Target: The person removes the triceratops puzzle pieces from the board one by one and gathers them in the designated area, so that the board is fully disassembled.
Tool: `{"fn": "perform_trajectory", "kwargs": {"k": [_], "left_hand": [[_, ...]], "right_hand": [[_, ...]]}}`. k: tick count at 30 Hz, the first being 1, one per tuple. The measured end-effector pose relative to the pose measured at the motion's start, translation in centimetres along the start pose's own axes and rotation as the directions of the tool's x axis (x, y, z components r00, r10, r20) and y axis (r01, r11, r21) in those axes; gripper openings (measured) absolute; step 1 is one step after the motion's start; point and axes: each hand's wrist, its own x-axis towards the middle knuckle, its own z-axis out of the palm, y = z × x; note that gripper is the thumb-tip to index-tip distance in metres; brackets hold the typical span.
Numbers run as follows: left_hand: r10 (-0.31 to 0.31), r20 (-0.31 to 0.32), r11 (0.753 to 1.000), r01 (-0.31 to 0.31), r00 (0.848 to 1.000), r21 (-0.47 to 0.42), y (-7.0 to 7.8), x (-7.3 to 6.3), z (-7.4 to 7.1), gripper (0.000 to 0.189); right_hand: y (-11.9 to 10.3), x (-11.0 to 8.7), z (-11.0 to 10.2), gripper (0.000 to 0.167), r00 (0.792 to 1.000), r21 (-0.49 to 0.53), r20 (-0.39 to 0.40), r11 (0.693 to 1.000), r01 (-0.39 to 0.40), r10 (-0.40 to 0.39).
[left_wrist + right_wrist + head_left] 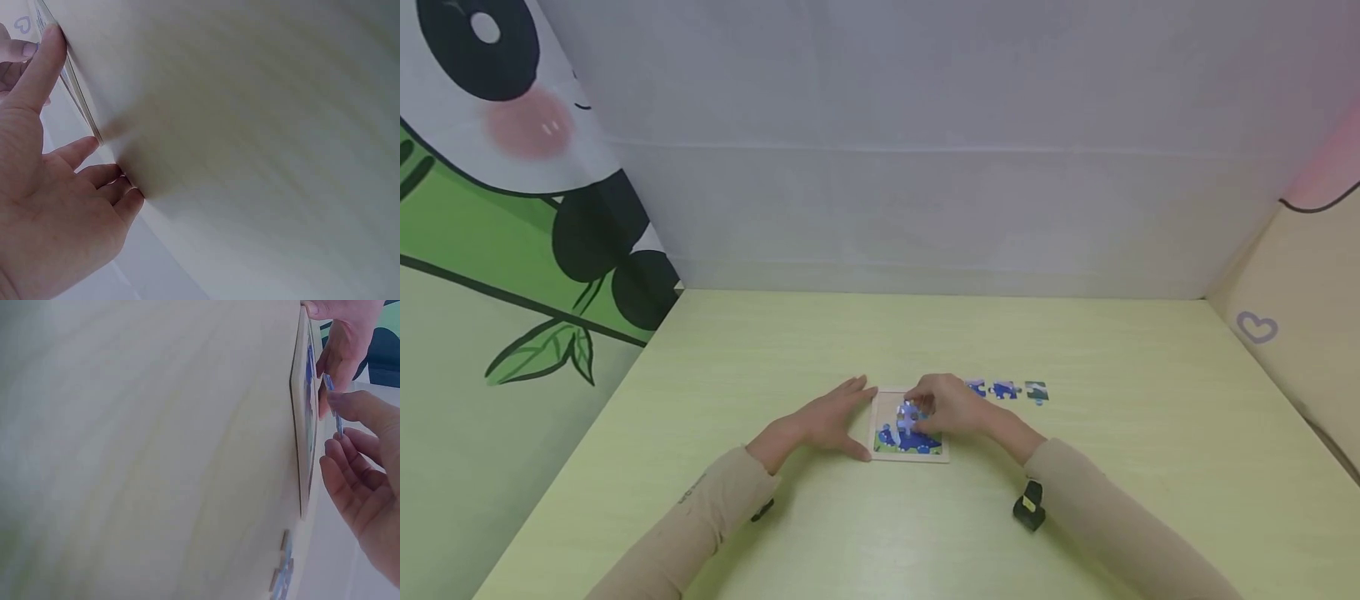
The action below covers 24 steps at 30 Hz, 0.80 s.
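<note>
A square wooden puzzle tray [910, 457] lies on the table, its lower part filled with a blue dinosaur picture on green. My right hand [951, 406] pinches a light-blue puzzle piece [907, 417] between thumb and fingers just over the tray. In the right wrist view that puzzle piece [338, 422] is seen edge-on, apart from the tray's surface. My left hand [831, 421] is spread at the tray's left side, thumb and index finger touching its frame. The left wrist view shows the left hand's [81, 181] other fingertips resting on the table.
Right of the tray, beyond my right hand, lie loose puzzle pieces: a blue one [1004, 390], a greyish-green one [1036, 391] and a partly hidden one [976, 387]. A pale wall [925, 217] stands behind the table [737, 350], with printed panels at both sides.
</note>
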Motion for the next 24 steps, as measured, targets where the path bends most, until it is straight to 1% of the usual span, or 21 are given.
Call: {"fn": "perform_trajectory", "kwargs": {"k": [3, 5, 8, 12, 14, 18, 24], "left_hand": [[-0.001, 0.001, 1.000, 0.001, 1.000, 0.002, -0.1, 0.0, 0.1, 0.098], [-0.001, 0.005, 1.000, 0.001, 1.000, 0.008, -0.1, -0.1, 0.1, 0.098], [0.018, 0.005, 1.000, -0.018, 1.000, 0.009, -0.1, -0.1, 0.1, 0.098], [0.027, 0.007, 0.999, -0.027, 1.000, 0.019, 0.0, -0.2, 0.2, 0.099], [0.023, 0.011, 0.999, -0.023, 1.000, 0.030, -0.1, -0.3, 0.2, 0.099], [0.021, 0.013, 0.999, -0.022, 1.000, 0.044, -0.2, -0.5, 0.3, 0.099], [0.029, 0.009, 0.999, -0.029, 1.000, 0.024, -0.1, -0.8, 0.2, 0.099]], "right_hand": [[-0.1, -0.3, -0.2, 0.040, 1.000, -0.019, -0.022, 1.000, 0.003, -0.004], [-0.1, -0.5, -0.3, 0.041, 0.999, -0.057, -0.036, 0.998, 0.000, -0.002], [0.0, -1.1, -0.7, 0.040, 0.999, -0.117, -0.053, 0.993, -0.014, 0.008], [0.5, -2.3, -1.4, 0.039, 0.998, -0.165, -0.067, 0.986, -0.023, 0.012], [0.9, -3.0, -1.8, 0.038, 0.997, -0.188, -0.073, 0.982, -0.027, 0.013], [1.5, -4.6, -2.6, 0.039, 0.995, -0.199, -0.089, 0.978, -0.060, 0.043], [2.8, -6.8, -3.6, 0.040, 0.992, -0.176, -0.106, 0.980, -0.091, 0.073]]}}
